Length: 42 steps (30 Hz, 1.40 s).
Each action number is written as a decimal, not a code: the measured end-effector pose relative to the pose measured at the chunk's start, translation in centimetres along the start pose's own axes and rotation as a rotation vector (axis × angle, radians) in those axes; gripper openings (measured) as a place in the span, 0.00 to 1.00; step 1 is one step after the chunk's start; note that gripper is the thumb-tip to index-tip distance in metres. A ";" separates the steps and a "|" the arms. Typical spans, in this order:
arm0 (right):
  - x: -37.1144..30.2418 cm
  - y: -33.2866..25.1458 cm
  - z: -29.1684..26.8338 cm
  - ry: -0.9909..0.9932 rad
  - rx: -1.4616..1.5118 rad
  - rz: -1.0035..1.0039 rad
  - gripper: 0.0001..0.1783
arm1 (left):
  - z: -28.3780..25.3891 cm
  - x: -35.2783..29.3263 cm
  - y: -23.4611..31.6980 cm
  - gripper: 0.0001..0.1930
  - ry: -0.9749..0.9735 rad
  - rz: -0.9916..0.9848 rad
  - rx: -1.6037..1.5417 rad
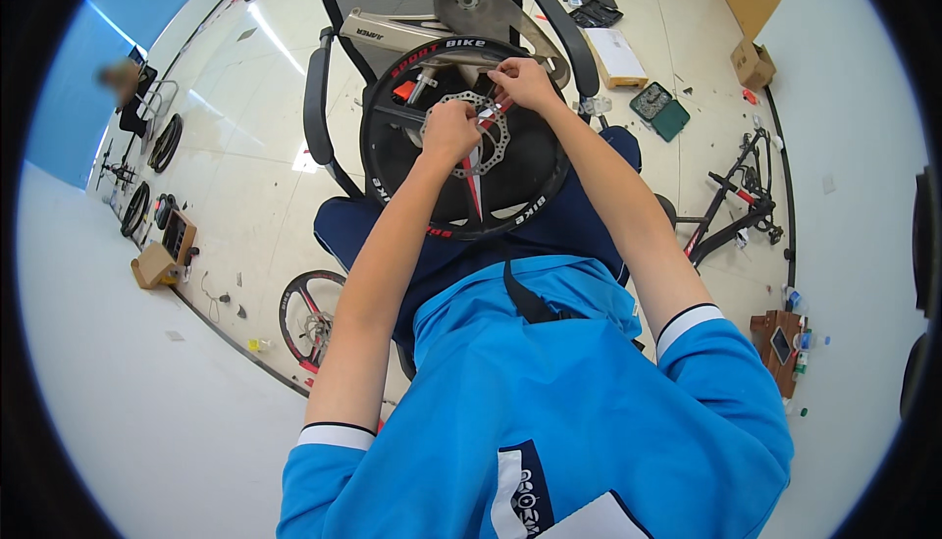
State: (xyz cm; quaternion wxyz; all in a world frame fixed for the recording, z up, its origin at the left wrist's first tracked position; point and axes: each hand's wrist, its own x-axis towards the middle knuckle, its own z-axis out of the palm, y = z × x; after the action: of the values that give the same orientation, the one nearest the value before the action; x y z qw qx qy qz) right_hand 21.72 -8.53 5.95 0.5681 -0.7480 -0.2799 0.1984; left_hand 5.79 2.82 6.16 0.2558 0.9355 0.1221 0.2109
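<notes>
A black bicycle wheel (377, 161) with red and white markings and broad spokes lies flat on the black chair seat in front of me, its near edge by my legs. A silver brake disc (497, 154) with a holed, scalloped edge lies at its middle. My left hand (451, 132) is closed over the disc's left side by the hub, its fingertips partly hidden. Just beyond the disc's far right edge, my right hand (525, 84) pinches with thumb and fingers. Whatever is between the fingers of either hand is too small to name.
Chair armrests (318, 107) flank the wheel. Behind it lies a pale bike frame part (392, 31). On the floor are a second wheel (312, 318), a black bike frame (736, 201), a green case (667, 119) and a cardboard box (753, 65). A person sits far left.
</notes>
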 end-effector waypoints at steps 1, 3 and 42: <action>-0.1 0.2 -0.2 0.020 -0.187 -0.100 0.15 | 0.0 0.0 0.1 0.08 0.001 0.015 0.009; 0.1 0.7 -0.4 0.106 -0.603 -0.477 0.18 | 0.0 0.0 0.0 0.08 0.002 0.029 0.007; -7.4 1.0 -2.2 -0.165 -0.672 -0.399 0.14 | 1.1 -1.1 -1.6 0.08 -0.037 0.212 0.049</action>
State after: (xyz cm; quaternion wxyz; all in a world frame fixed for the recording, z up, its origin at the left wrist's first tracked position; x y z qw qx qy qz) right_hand 17.65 -15.13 5.48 0.2947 -0.8047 -0.5137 0.0410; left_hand 5.16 3.34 4.14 0.2114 0.9529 0.0230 0.2164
